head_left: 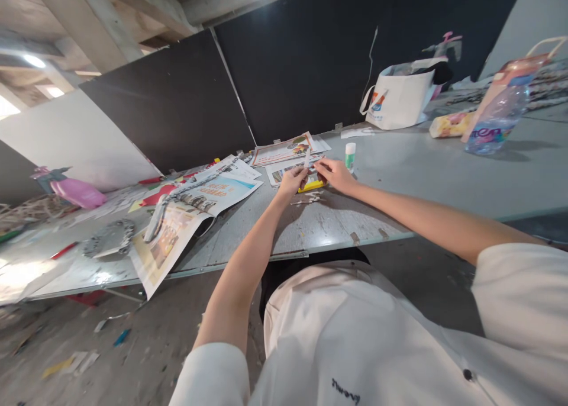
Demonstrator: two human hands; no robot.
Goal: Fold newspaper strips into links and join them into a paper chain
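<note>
My left hand [293, 181] pinches a narrow white paper strip [307, 156] that stands up from the fingertips. Close beside it, my right hand [336, 174] has its fingers closed together; what they hold, if anything, is too small to make out. Under both hands lies a yellow object [312, 186], partly covered. Small paper scraps [308, 199] are on the table in front of it. A glue stick [350, 156] with a white cap and green label stands just behind my right hand. Printed sheets [284, 151] lie beyond the hands.
An open magazine [208, 196] hangs over the table's front edge at left, a braided paper strand on it. Further left are a grey ring [109, 238] and a pink spray bottle [78, 192]. A white bag [394, 98] and a water bottle [499, 119] stand at right.
</note>
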